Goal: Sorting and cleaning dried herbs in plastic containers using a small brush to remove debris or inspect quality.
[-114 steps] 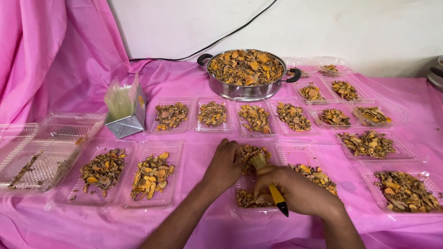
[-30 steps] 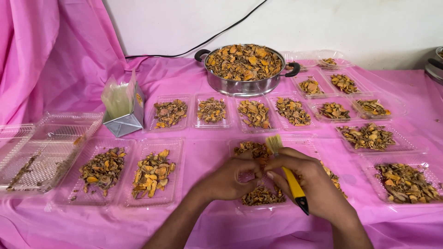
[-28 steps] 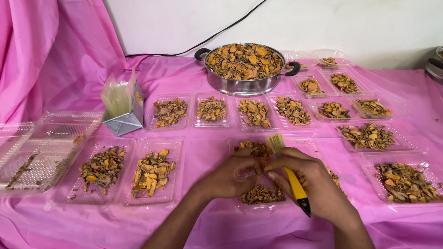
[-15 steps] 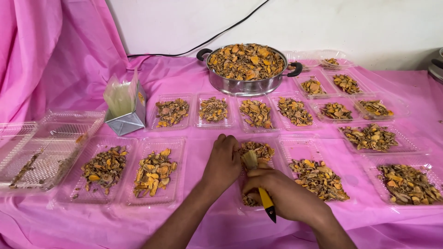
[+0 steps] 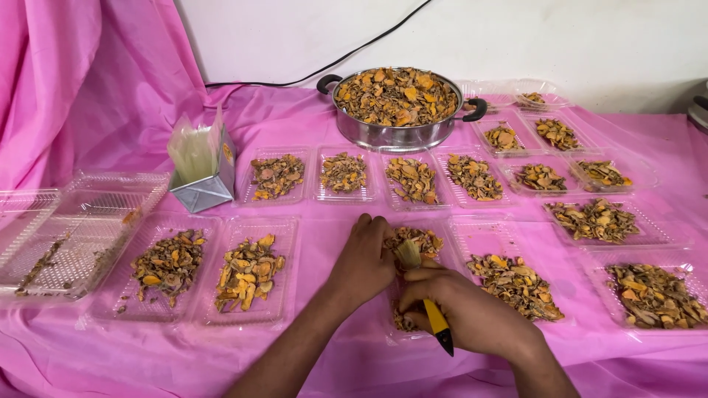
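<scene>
My right hand grips a small brush with a yellow handle and pale bristles. The bristles rest on dried orange-brown slices in a clear plastic tray near the table's front edge. My left hand lies on the left side of that tray, fingers curled against the slices. Part of the tray is hidden under both hands.
A steel pan heaped with slices stands at the back. Several filled clear trays cover the pink cloth. A silver box of clear bags and open clear plastic boxes holding a few scraps sit at the left.
A second ago both hands were together over the tray with the brush raised upright. Since then the brush has come down onto the slices and my left hand has shifted to the tray's left side.
</scene>
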